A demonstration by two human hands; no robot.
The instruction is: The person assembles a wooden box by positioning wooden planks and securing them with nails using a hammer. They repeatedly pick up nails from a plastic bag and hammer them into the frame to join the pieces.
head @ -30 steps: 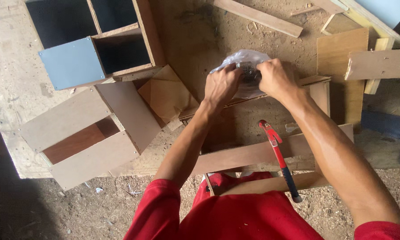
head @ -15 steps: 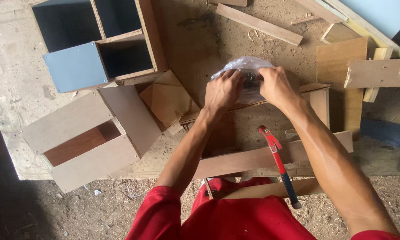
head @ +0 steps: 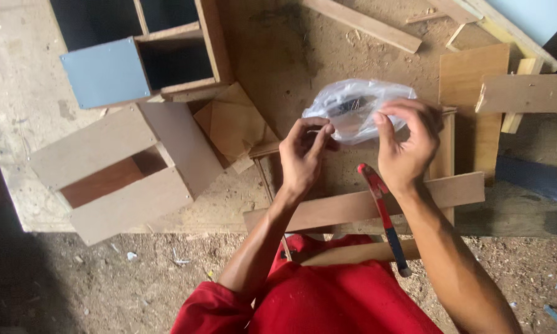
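A clear plastic bag point(head: 353, 105) with small dark items inside lies on a sawdust-covered board. My right hand point(head: 408, 142) grips the bag's right edge with fingers curled over it. My left hand point(head: 304, 154) sits just left of and below the bag, its fingertips pinched together, possibly on something small that I cannot make out. A hammer with a red head and blue handle point(head: 384, 216) lies across a wooden slat point(head: 452, 195) below my right wrist.
A blue-faced wooden cabinet box point(head: 108, 71) stands at the upper left. A brown open box point(head: 124, 170) lies below it. Loose planks point(head: 365, 25) and plywood pieces point(head: 470, 80) lie at the top and right. Sawdust covers the ground.
Both hands have drawn back from the bag toward me. My left hand has left the bag's opening and now pinches its fingers below it. The view has shifted slightly.
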